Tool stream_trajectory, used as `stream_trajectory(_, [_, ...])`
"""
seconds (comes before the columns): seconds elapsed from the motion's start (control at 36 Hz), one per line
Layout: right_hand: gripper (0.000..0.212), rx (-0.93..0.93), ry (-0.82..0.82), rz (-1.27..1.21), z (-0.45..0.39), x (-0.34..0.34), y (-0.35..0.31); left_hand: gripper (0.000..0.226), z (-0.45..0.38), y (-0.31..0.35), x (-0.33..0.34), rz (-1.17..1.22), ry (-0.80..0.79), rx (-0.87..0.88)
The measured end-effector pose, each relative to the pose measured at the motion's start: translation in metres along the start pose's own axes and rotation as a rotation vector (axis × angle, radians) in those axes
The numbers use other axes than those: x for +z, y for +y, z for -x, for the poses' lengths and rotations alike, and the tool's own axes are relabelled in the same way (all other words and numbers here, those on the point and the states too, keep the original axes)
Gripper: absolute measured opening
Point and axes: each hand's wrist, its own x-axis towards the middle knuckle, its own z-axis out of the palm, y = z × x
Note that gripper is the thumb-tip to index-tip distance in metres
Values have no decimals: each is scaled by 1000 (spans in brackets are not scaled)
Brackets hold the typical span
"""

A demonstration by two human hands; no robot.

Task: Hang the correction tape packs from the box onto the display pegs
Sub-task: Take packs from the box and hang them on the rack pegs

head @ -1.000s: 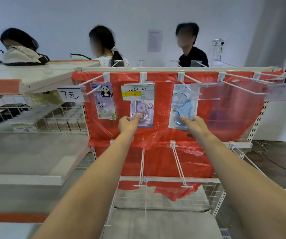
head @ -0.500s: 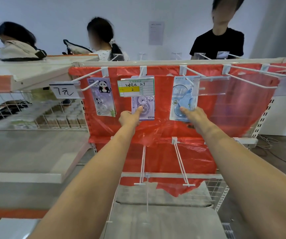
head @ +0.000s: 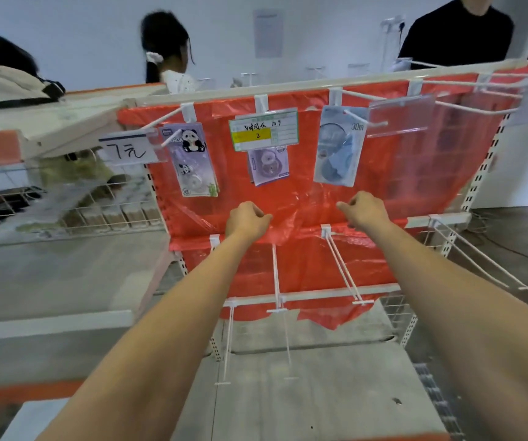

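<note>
Across the display rack, a red plastic sheet (head: 399,173) covered the back panel, and white display pegs (head: 364,97) stuck out from the top rail, with more pegs lower down. To the left, a wire basket (head: 65,205) held a blurred heap of goods I could not identify, along with a row of small boxes along its front edge.

3 correction tape packs hung on the top row. The panda pack (head: 192,160) hung leftmost, just beside a handwritten price tag (head: 129,149). The purple pack (head: 267,165) hung in the middle, its top hidden behind a green and yellow label (head: 264,128). The blue pack (head: 339,148) hung rightmost, marked 30m, beside a clear tag holder (head: 402,116).

Both bare forearms reached forward below the packs. The left hand (head: 246,219) sat under the purple pack, its fingers (head: 261,213) curled loosely inward and holding nothing; it was clear of the pack and in front of the red sheet, though whether it touched the sheet could not be told. The right hand (head: 366,210) sat under the blue pack, its fingers (head: 347,206) likewise curled in loosely with nothing in them, apart from the pack above.

Behind the rack, 3 people (head: 167,52) stood along a white wall.
</note>
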Motion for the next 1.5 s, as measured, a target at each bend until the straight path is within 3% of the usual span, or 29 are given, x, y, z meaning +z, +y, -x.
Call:
stream_trajectory(0.25, [39, 25, 53, 200, 73, 22, -9, 31, 12, -23, -5, -373, -237, 366])
stream_trajectory(0.39, [42, 44, 19, 323, 125, 46, 0, 32, 28, -39, 3, -451, -332, 565])
stream_trajectory(0.61, [43, 226, 3, 389, 213, 74, 46, 34, 84, -64, 45, -543, -513, 873])
stream_trajectory(0.75, [45, 327, -26, 438, 263, 88, 81, 37, 130, -90, 77, -582, -596, 965])
stream_trajectory(1.03, [43, 473, -142, 365, 346, 135, 145, 41, 204, -163, 121, -738, -879, 894])
stream_trajectory(1.31, [42, 592, -304, 228, 429, 242, 202, 45, 272, -290, 154, -851, -1113, 750])
stream_trajectory(1.5, [41, 703, -387, 177, 476, 318, 241, 38, 290, -372, 187, -851, -1178, 704])
